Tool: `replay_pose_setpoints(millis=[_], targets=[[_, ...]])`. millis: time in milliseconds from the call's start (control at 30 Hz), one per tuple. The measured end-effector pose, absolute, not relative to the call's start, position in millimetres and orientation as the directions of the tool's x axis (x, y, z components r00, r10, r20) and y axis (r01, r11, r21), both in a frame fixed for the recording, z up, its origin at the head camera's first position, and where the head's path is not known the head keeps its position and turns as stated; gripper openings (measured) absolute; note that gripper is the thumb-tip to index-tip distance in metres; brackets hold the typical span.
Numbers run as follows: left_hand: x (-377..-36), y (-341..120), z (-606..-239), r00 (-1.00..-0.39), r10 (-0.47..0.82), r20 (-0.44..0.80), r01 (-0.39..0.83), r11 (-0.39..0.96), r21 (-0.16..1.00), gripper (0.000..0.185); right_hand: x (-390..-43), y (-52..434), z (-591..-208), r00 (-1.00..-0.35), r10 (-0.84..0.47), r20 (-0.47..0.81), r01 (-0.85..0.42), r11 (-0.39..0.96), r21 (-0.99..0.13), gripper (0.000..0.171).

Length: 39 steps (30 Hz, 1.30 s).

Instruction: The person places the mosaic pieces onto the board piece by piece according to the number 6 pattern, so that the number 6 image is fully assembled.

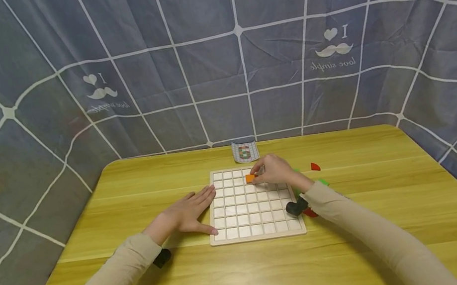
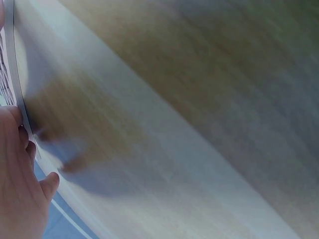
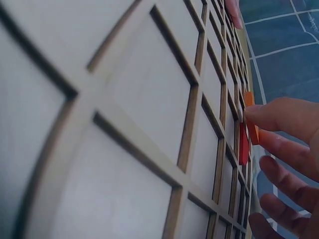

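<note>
I see beige long sleeves on both arms, snug and plain down to the wrists; a small black camera unit sits under each wrist; my left hand (image 1: 188, 213) and right hand (image 1: 276, 171) are bare, no rings or gloves.

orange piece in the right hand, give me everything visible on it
The orange piece is a small flat block, plain orange with no markings that show; its material cannot be told. The right hand pinches it at the fingertips, holding it over the second row from the far edge of the pale wooden grid board, near the middle columns. In the right wrist view it stands tilted, one edge down at a cell. Whether it already sits in the cell cannot be told.
</note>
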<state>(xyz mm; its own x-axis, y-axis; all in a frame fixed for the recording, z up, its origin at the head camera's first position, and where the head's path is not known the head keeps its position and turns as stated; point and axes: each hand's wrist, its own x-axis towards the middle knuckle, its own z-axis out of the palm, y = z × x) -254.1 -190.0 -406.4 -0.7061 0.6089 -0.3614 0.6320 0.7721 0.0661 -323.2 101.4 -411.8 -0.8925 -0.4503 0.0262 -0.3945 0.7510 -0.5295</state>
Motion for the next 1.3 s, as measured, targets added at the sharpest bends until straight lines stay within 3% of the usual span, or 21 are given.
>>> replay_pose_setpoints(millis=[600,1300], targets=[[-252.4,-189.0,-404.9,-0.711,0.611,-0.348,0.630,0.774,0.072,0.109,-327.0,100.5,-419.5,-0.864,-0.499,0.065,-0.454,0.717,-0.530,0.024],[-250.0,-188.4,-403.5,-0.711,0.616,-0.340,0.633,0.771,0.073,0.109,-326.4,98.8,-419.4,-0.869,-0.492,0.048,-0.436,0.718,-0.543,0.024]])
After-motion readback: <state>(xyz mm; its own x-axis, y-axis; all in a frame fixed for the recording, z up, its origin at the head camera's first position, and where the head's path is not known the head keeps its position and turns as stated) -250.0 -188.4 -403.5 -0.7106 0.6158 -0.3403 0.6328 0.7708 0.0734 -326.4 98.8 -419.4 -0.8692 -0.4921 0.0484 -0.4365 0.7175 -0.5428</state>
